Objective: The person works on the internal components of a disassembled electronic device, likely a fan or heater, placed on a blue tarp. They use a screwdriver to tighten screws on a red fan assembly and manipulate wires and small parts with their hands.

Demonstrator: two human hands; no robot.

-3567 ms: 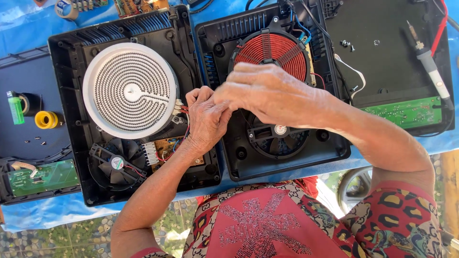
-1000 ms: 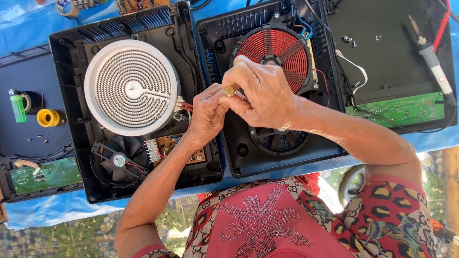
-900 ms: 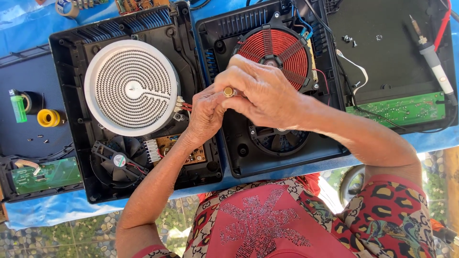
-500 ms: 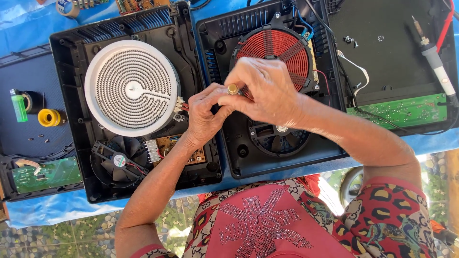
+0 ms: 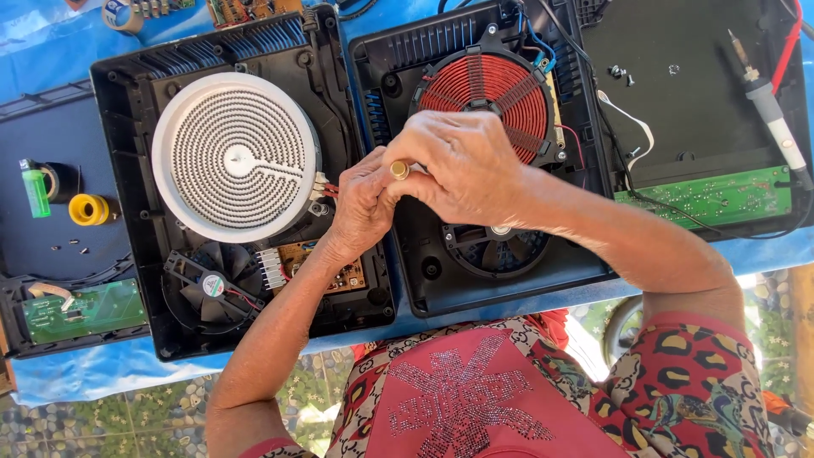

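Both my hands meet over the gap between two opened cooktop housings. My right hand [image 5: 462, 165] is closed around a small tool whose round brass-coloured end [image 5: 398, 170] shows between the fingers. My left hand [image 5: 360, 208] pinches something small just below it, beside the red wires [image 5: 326, 188] at the edge of the white coiled heating plate [image 5: 233, 157]. What the left fingers grip is hidden. The right housing holds a red copper induction coil [image 5: 483, 89] and a black fan [image 5: 496, 242], partly covered by my right wrist.
The left housing has a small fan [image 5: 208, 284] and a heat sink. A soldering iron [image 5: 767, 97] lies on the black panel at right, above a green circuit board [image 5: 712, 195]. At left lie a green lighter [image 5: 36, 187], a yellow solder spool [image 5: 89, 209] and another green board [image 5: 72, 309].
My hands stay together at the same spot. The right hand has turned slightly, so the brass-coloured end shows between the fingers; it was hidden in the oldest frame.
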